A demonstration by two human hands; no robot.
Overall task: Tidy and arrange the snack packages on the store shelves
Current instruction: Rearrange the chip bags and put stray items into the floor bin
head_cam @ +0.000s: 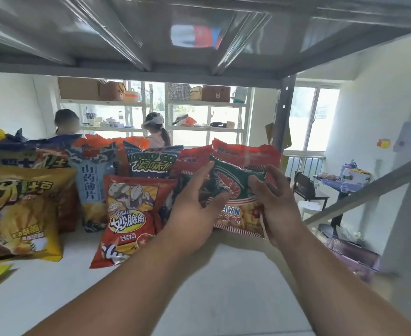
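Head view: both hands reach to a green prawn bag point(233, 187) that stands at the right end of the snack row on the white shelf point(199, 287). The left hand point(194, 209) rests on the bag's left side with fingers straight and spread — not gripping. The right hand point(274, 202) pinches the bag's right edge between thumb and fingers. Red bags point(248, 151) stand just behind it. A red corn bag point(131, 214) leans to the left, then a yellow bag point(22, 209) — and a blue bag point(92, 185) between them, further back.

Pale shelf point(199, 287) carries upright snack bags point(131, 214).
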